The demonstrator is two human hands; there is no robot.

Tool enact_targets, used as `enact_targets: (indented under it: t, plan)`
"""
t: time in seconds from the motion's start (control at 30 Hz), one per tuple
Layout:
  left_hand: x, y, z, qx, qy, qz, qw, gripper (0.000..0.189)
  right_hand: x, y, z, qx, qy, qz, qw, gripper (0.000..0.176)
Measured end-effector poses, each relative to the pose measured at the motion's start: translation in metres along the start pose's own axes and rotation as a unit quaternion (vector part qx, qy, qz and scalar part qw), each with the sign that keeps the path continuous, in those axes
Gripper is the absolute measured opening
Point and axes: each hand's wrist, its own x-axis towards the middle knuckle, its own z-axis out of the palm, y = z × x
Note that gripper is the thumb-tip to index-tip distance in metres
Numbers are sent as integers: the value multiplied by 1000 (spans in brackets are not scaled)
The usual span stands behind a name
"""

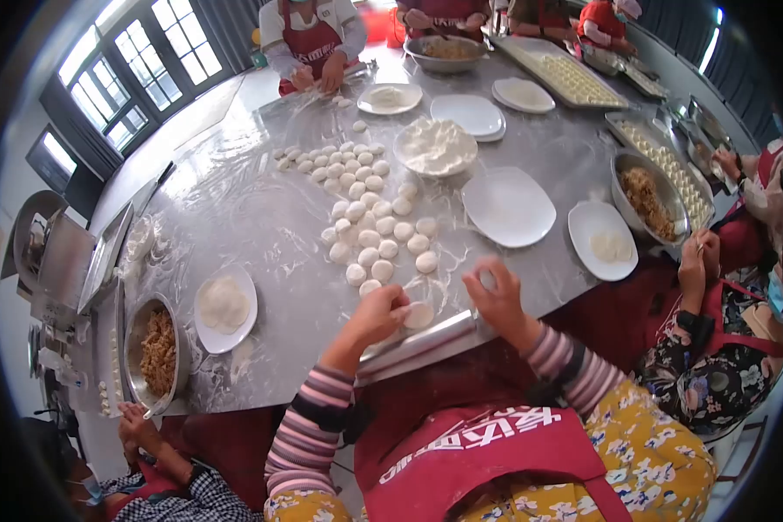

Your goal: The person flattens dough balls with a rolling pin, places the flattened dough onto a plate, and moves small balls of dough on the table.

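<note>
My left hand (381,311) is at the table's near edge, its fingers closed at the rim of a flat dough disc (418,315). To the right, my right hand (494,291) is raised a little above the metal table (304,261), curled and blurred; a pale piece shows between its fingers, too unclear to name. Just beyond my hands lie several floured dough pieces (368,238), spread away toward the far side. A bowl of white flour (435,147) stands behind them. A shiny metal strip (422,344) runs along the edge below my hands.
An empty white plate (509,207) is at right centre. Steel bowls of filling stand left (157,352) and right (648,200). Plates with dough wrappers (223,309) lie nearby. Co-workers (313,43) surround the table; trays of shaped pieces (574,78) are at the back right.
</note>
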Motion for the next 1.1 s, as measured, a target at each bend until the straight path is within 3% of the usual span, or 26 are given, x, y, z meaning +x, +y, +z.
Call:
enact_targets:
  t: [0.1, 0.17, 0.2, 0.3, 0.33, 0.37, 0.43, 0.57, 0.63, 0.7, 0.8, 0.83, 0.9, 0.93, 1.1]
  plan:
    - [11, 8, -2, 28, -28, -18, 999, 12, 32, 20, 31, 5, -7, -5, 1000, 19]
    - [12, 10, -1, 78, 34, 34, 996, 11, 41, 24, 47, 55, -21, 10, 998, 19]
    - [9, 8, -3, 76, 39, 33, 996, 11, 35, 19, 36, 8, -3, -23, 1000, 20]
    - [-3, 0, -3, -10, 22, -1, 1000, 13, 1, 0, 2, 25, -3, 23, 999, 18]
    - [-8, 2, -3, -124, -10, -81, 989, 14, 3, 2, 4, 29, -9, 24, 999, 18]
    - [-11, 3, -2, -124, -12, -88, 988, 14, 4, 4, 7, 30, -5, 20, 999, 19]
    - [-10, 9, -3, 22, 9, -26, 999, 14, 13, 10, 21, 29, 16, 23, 999, 20]
    - [3, 13, 4, 164, 62, -11, 984, 15, 37, 23, 46, 13, 13, -17, 1000, 19]
    - [4, 14, 6, 101, 53, 22, 993, 17, 29, 19, 37, 8, 5, -22, 1000, 18]
    - [-2, 14, 6, 124, 52, 20, 991, 18, 5, 6, 9, 13, 9, -4, 1000, 17]
    - [-9, 3, 14, -106, 35, -55, 992, 18, -2, -5, 1, 6, 13, 21, 1000, 18]
    - [-11, 8, 13, -101, 24, -63, 993, 18, 1, -2, 10, 7, 17, 35, 999, 18]
    - [-4, 21, 5, 113, 54, -12, 992, 18, 31, 13, 37, 12, 14, 8, 1000, 20]
    - [1, 21, 4, 151, 64, -10, 986, 20, 36, 15, 43, 12, 21, 10, 1000, 20]
    - [5, 18, 3, 87, 14, -12, 996, 16, 12, 7, 16, -7, -2, 5, 1000, 22]
